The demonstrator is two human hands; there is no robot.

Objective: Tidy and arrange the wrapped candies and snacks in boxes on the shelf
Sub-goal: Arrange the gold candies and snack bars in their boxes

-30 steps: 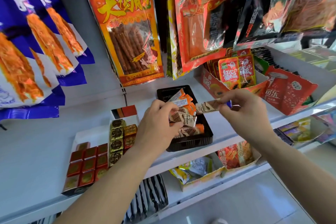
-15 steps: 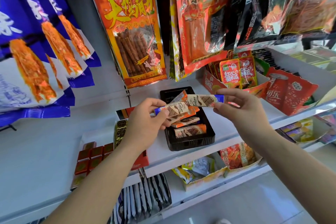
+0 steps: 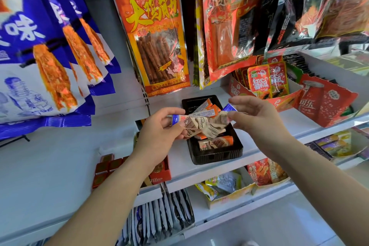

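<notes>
A black plastic tray (image 3: 216, 157) sits on the white shelf (image 3: 60, 162), holding several wrapped chocolate bars with orange ends (image 3: 216, 143). My left hand (image 3: 159, 136) pinches blue-ended wrapped bars (image 3: 191, 121) above the tray's left side. My right hand (image 3: 257, 118) pinches another blue-ended bar (image 3: 219, 121) by its end, and that bar overlaps the ones in my left hand. A red box of square foil candies (image 3: 108, 168) lies left of the tray, partly hidden behind my left arm.
Large snack bags hang above: blue ones (image 3: 40, 56) at left, an orange one (image 3: 155, 32) in the middle, red and black ones (image 3: 229, 22) to the right. A red display box of sachets (image 3: 265, 82) stands right of the tray. Lower shelves hold more packets (image 3: 223, 183).
Both hands have come closer together above the tray. The bar in my right hand has swung down to meet the bars in my left hand. The view has shifted left.
</notes>
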